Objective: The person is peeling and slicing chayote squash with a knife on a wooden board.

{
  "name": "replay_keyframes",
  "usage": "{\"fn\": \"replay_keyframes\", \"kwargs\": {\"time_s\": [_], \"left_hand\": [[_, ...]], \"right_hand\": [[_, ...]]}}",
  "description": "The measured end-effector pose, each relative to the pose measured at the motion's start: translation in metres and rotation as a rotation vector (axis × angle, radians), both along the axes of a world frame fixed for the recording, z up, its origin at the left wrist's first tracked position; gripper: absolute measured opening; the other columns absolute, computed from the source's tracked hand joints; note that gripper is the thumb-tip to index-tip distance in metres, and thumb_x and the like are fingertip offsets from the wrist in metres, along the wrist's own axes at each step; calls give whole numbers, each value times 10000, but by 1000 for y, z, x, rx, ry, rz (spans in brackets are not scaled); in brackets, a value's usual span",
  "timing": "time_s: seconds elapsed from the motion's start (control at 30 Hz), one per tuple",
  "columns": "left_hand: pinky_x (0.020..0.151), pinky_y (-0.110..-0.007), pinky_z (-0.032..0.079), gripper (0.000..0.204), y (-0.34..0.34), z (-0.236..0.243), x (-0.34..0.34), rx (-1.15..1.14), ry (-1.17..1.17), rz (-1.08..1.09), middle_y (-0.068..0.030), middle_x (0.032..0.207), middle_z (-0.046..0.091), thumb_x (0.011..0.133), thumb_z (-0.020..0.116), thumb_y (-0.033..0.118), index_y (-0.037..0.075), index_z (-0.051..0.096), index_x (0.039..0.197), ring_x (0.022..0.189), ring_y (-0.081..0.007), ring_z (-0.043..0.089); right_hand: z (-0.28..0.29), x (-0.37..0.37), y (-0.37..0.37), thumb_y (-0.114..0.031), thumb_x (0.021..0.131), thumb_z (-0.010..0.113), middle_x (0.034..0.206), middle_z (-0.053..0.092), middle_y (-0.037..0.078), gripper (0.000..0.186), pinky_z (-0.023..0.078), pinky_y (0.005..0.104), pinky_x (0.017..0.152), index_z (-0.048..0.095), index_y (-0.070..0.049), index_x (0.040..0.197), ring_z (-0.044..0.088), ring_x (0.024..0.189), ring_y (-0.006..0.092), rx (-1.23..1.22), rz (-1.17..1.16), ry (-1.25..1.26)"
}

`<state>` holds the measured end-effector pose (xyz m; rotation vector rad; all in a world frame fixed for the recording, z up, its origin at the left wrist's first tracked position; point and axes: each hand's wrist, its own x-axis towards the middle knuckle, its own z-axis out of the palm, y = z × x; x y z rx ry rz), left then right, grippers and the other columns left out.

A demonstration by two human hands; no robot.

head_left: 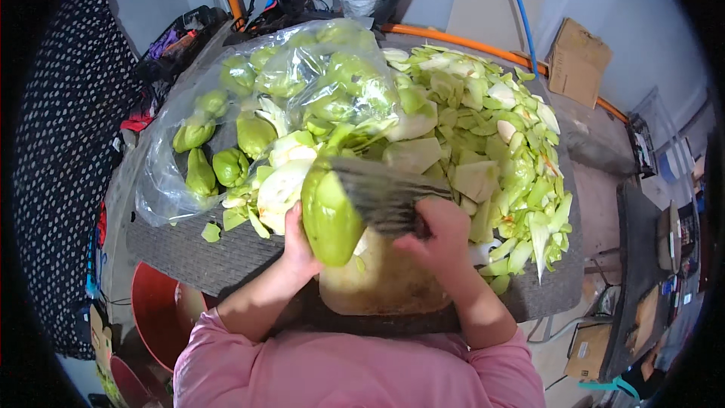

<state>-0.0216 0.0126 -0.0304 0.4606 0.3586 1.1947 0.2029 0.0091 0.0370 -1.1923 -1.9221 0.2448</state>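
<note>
A large pale-green chayote (330, 215) is gripped upright in my left hand (298, 245), its top hidden by loose green peel. My right hand (442, 230) is closed round the handle of a broad-bladed knife (385, 193), smeared by motion. The blade's far end meets the chayote's upper right side. Below both hands lies a worn cutting board (385, 291). Beside the chayote sits a peeled, whitish piece (283, 193). Whole chayotes (230, 166) lie in and around a clear plastic bag (162, 196) at the left and back.
A big heap of green peelings and slices (453, 117) covers the table's right side. The grey ribbed table cover (174, 257) shows at the left front. Red tubs (155, 310) stand below on the left. An orange pipe (468, 43) runs behind, near a cardboard piece (578, 64).
</note>
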Motion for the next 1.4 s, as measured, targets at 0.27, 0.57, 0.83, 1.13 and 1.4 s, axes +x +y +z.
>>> {"fn": "replay_keyframes", "kwargs": {"time_s": [0.27,0.57,0.83,1.13,1.4], "left_hand": [[961,-467,429,747,1,-10,1,-107,425,-24,-143,1296,488,825,509,594,58,411,1336,1161,-304,494],[947,-469,440,789,-7,-7,-6,-36,279,-137,-145,1307,472,802,534,602,61,377,1355,1151,-303,502],[934,-471,449,830,-7,2,2,122,374,32,-146,1316,459,782,556,608,64,346,1372,1143,-302,509],[884,-543,450,833,-12,7,5,90,182,134,-168,1352,422,806,387,684,114,295,1407,1179,-364,472],[1034,-458,363,705,-1,-12,-8,-105,104,-3,-144,1332,467,831,566,521,65,403,1343,1216,-302,453]], "right_hand": [[-3,-25,-20,-642,530,727,580,481,41,612,389,328,507,508,-85,659,508,522,227,168,145,-108],[9,-27,-29,-675,517,720,573,478,28,636,386,315,496,472,-98,615,511,515,208,217,262,-60],[3,-21,-15,-654,596,687,568,518,78,595,405,374,503,499,-89,576,545,536,286,45,113,-291],[-13,15,21,-575,646,704,547,490,100,556,395,397,491,474,-71,593,525,536,312,-31,-221,29],[-4,-24,-17,-651,586,699,546,457,61,606,375,376,481,430,-108,581,495,505,268,142,120,-97]]}}
